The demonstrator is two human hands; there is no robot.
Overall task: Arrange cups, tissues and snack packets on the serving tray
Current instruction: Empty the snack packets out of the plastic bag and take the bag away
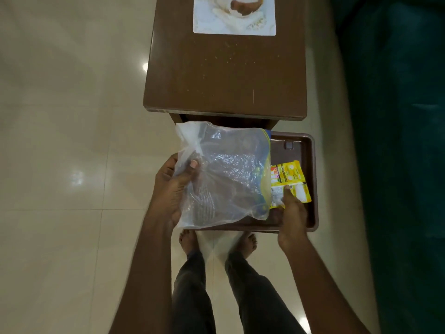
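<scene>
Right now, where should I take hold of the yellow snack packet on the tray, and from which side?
Grip the yellow snack packet by its near edge, coming from the near right, where the right hand holds it. It is thin and lies flat over the tray, so only an edge can be pinched. The clear bag in the left hand hides its left edge.

A dark brown wooden tabletop (224, 80) runs from the middle to the far edge, scattered with pale specks (228, 57). At its far end lies a white rectangular placemat (216, 25) with a printed picture. Glossy cream floor tiles (60, 141) spread to the left; dark teal fabric (397, 116) fills the right side.
</scene>
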